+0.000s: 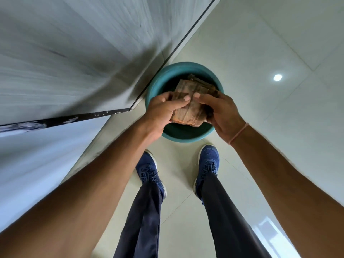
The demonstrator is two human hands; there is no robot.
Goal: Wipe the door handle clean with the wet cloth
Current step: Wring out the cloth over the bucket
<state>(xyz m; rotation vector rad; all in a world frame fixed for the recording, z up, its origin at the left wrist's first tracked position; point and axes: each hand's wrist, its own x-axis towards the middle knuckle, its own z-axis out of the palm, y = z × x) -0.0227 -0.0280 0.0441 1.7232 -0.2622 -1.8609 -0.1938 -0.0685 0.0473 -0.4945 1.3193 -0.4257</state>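
Observation:
I look straight down at a brown folded cloth (193,107) held over a teal bucket (160,81) on the floor. My left hand (163,110) grips the cloth's left side, thumb on top. My right hand (221,112) grips its right side, with a pink thread around that wrist. Both hands pinch the cloth together near its middle. No door handle is in view.
A pale grey door or panel (74,53) with a dark edge stands at the left, its lower corner close to the bucket. My two feet in blue shoes (208,161) stand on glossy white floor tiles (270,43) just behind the bucket.

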